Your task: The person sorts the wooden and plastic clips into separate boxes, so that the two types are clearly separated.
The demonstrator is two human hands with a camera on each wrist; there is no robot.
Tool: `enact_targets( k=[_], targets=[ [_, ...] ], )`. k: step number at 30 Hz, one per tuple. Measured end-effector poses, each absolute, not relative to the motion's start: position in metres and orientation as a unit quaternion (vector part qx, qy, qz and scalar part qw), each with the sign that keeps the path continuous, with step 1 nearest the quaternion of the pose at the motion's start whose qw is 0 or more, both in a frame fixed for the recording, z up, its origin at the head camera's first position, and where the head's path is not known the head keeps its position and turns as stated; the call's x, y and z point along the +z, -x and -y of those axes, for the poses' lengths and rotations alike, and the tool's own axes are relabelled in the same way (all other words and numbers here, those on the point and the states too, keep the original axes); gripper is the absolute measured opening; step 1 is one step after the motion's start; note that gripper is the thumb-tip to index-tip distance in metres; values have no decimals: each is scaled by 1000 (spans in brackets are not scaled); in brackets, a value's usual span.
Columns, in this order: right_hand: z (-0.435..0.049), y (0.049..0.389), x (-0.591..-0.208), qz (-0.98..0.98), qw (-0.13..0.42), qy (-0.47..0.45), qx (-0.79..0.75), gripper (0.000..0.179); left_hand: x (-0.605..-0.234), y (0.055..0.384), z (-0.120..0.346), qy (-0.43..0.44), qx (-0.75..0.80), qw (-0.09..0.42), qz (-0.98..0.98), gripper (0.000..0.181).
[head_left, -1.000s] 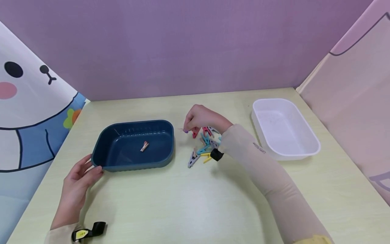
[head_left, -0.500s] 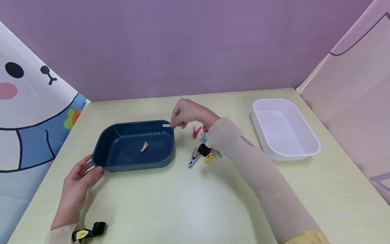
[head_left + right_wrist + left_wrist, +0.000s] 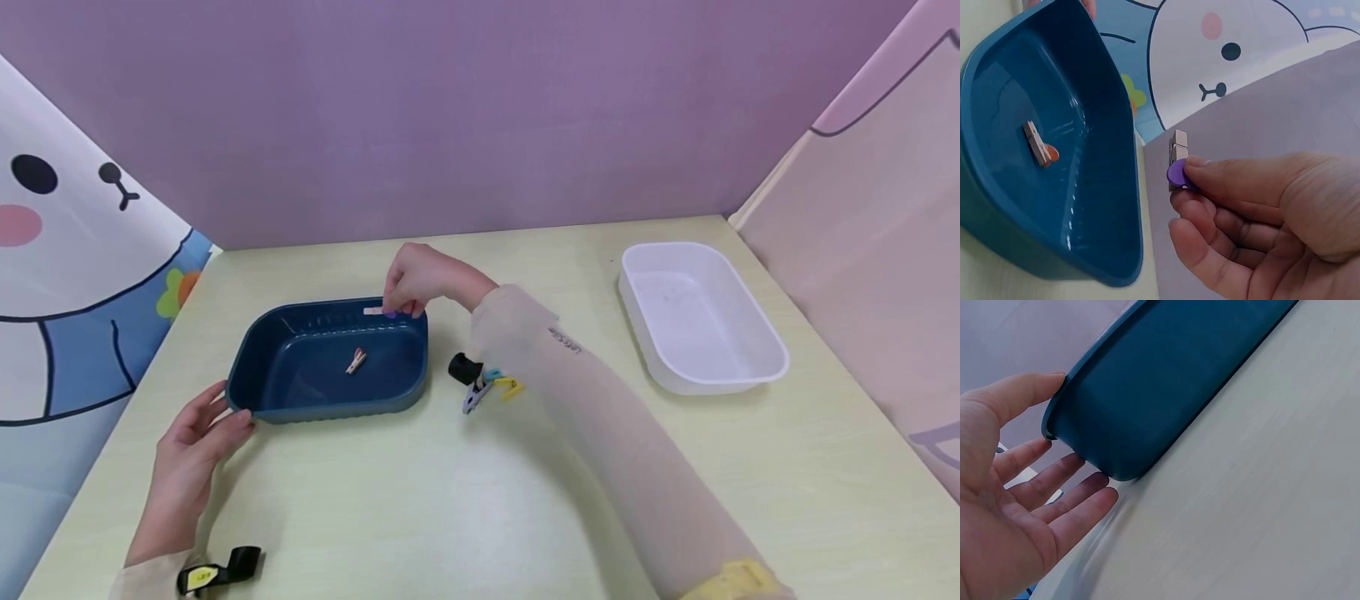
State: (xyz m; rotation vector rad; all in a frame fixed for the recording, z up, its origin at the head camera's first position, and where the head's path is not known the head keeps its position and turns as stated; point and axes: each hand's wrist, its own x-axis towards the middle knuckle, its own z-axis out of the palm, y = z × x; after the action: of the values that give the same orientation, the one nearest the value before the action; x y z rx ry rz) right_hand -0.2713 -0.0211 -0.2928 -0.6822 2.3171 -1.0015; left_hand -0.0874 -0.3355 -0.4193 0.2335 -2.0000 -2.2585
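Observation:
My right hand (image 3: 415, 282) pinches a small wooden clothespin (image 3: 1178, 145) with a purple round piece on it, held above the back right rim of the dark blue basin (image 3: 315, 414). Inside the basin lies another wooden clothespin (image 3: 356, 361), and the right wrist view shows an orange round piece on it. At the basin's front left corner, my left hand (image 3: 1016, 481) touches the outer wall with relaxed, spread fingertips, its thumb against the rim. Beneath my right forearm several clothespins are partly hidden; a grey clothespin (image 3: 477, 395) and a yellow clothespin (image 3: 512, 387) show.
A white basin (image 3: 701, 386) stands at the right of the pale table (image 3: 390, 517). A purple backdrop (image 3: 465, 117) rises behind the table, with printed panels at both sides. Black straps with camera mounts (image 3: 225, 568) are worn at the wrists.
My right hand has moved left with the clothespin, from beside the loose pile to over the blue basin's rim. The forearm now covers more of the pile. My left hand stays in place.

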Motion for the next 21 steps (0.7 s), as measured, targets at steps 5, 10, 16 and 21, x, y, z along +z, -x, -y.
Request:
enact_targets(
  k=[5,10,16,21],
  targets=[
    [34,272,-299,-843,269,248,-395,11,-420,87,336,-84,-748,55,656,58],
    [48,273,-309,-830,268,226,-433,12,-420,87,337,-83,-747,56,657,60],
    [60,270,-323,-802,277,203,-489,12,-422,87,338,-71,-752,64,652,55],
    [71,267,-333,-779,303,163,-524,11,-422,88,339,-68,-758,65,645,53]
  ],
)
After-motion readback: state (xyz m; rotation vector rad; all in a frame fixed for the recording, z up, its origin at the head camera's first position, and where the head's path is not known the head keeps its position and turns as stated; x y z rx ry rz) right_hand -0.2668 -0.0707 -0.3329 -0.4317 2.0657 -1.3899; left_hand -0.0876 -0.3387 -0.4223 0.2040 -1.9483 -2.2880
